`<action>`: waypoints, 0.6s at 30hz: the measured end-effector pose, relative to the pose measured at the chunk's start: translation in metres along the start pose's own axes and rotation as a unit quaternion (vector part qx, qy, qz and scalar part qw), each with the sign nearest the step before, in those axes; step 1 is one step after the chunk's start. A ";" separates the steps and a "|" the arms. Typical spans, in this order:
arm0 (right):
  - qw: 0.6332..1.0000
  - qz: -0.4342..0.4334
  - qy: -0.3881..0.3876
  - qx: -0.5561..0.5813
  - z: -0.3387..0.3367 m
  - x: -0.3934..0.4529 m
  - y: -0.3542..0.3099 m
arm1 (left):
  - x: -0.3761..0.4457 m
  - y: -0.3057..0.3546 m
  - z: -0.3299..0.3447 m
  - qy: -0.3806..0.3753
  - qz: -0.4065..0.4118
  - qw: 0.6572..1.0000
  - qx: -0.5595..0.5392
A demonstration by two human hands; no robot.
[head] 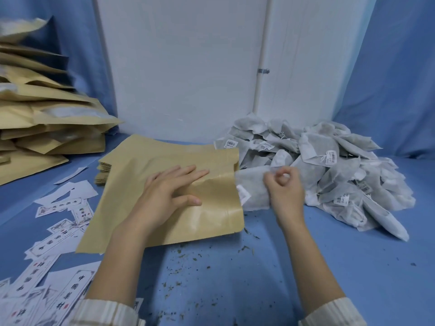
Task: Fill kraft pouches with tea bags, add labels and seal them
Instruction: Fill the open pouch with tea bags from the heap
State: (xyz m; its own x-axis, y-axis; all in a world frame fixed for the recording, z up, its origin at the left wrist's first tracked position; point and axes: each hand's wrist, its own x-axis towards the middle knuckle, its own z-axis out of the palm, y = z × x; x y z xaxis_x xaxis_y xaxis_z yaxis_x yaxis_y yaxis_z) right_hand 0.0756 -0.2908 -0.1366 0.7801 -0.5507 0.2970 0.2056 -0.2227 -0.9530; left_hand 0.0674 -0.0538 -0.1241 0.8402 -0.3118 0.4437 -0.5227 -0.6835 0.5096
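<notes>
A flat kraft pouch [211,208] lies on top of a stack of empty pouches in the middle of the blue table, its open mouth facing right. My left hand [169,191] rests flat on it with straight fingers. My right hand [284,189] pinches a grey-white tea bag [254,191] whose left end sits inside the pouch mouth. A large heap of tea bags [334,165] with small barcode tags lies just right of it. Printed paper labels [58,231] are scattered on the table to the left.
A tall pile of filled kraft pouches [47,118] stands at the far left. Loose tea crumbs [188,260] dot the table in front of the pouch. A white wall with a pipe [261,67] rises behind, with blue cloth at both sides.
</notes>
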 end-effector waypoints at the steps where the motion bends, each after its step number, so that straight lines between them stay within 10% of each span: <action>1: 0.999 -0.019 -0.033 -0.023 0.009 -0.007 -0.006 | 0.002 0.006 0.003 -0.002 0.016 1.000 -0.002; 8: 0.894 0.040 -0.431 -0.112 0.012 -0.027 -0.030 | 0.004 0.010 0.007 0.000 0.037 0.999 -0.031; 12: 0.843 0.109 -0.521 -0.072 0.003 -0.029 -0.025 | 0.006 0.013 0.015 -0.031 0.048 0.998 -0.030; 14: 0.882 0.093 -0.462 -0.005 0.005 -0.024 -0.020 | 0.006 0.009 0.015 -0.020 0.038 0.999 -0.022; 18: 0.994 -0.031 -0.065 -0.081 0.008 0.000 0.003 | 0.004 0.000 0.014 0.054 -0.010 0.996 0.064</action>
State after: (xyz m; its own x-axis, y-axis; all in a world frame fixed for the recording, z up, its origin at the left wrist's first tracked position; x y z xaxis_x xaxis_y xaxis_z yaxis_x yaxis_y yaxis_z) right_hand 0.0815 -0.2850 -0.1402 0.8407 -0.4251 0.3354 0.1668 -0.3859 -0.9073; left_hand 0.0726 -0.0642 -0.1326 0.8266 -0.2294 0.5139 -0.4774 -0.7693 0.4246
